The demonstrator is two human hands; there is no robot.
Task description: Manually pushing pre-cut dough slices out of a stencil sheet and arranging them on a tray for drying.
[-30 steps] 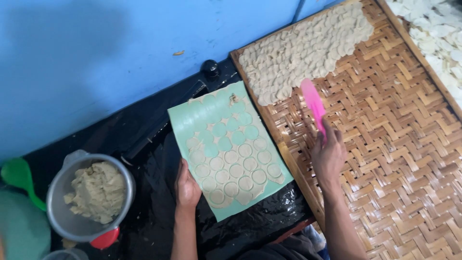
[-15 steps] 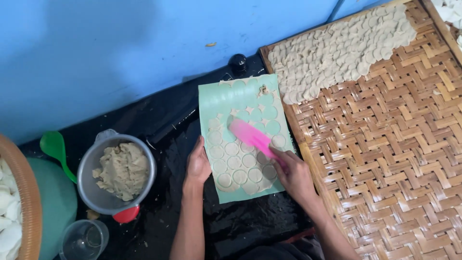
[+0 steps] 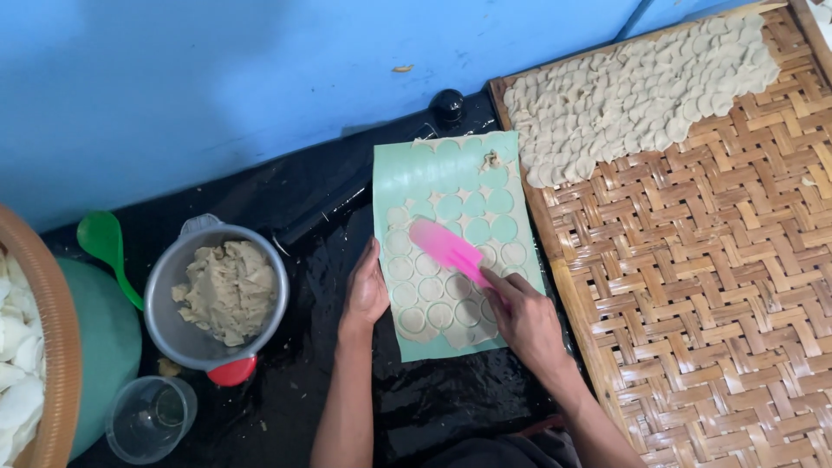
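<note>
Two hands work apart: right hand (image 3: 526,322) grips pink spatula (image 3: 448,250), left hand (image 3: 367,291) presses green mould sheet (image 3: 425,173).

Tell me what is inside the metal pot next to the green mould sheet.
The metal pot holds a lump of pale beige dough, piled toward its right side. The bottom beneath the dough is covered and cannot be seen.

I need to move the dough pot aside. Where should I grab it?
Take the metal pot by its red handle stub, coming from the near side. It juts clear of the rim, while dough fills the inside.
</note>
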